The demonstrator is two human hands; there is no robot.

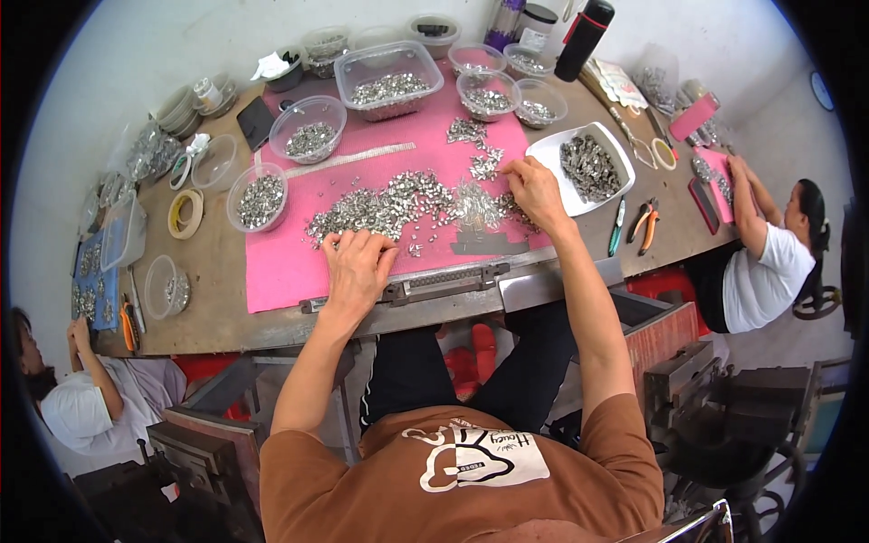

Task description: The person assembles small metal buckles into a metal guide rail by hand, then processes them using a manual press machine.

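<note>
On the pink mat (272, 281), a long heap of small shiny silver metal pieces (362, 210) spreads out. My left hand (355, 267) rests palm down at the heap's near edge, fingers bent and thumb apart, with nothing visible in it. Just left of a white tray (554, 156), my right hand (540, 195) has its fingers curled down over the mat; their tips are partly hidden, so anything in them cannot be made out. Beside it lies a patch of paler, slender pieces (474, 206), with a flat grey strip (489, 244) below. Darker metal pieces (590, 168) fill part of the tray.
Clear tubs of metal pieces, including a round one (258, 197) and a rectangular one (391, 77), ring the mat. Orange-handled pliers (646, 226) and a green-handled tool (617, 226) lie right. A black bottle (584, 41) stands behind. Co-workers sit at both sides.
</note>
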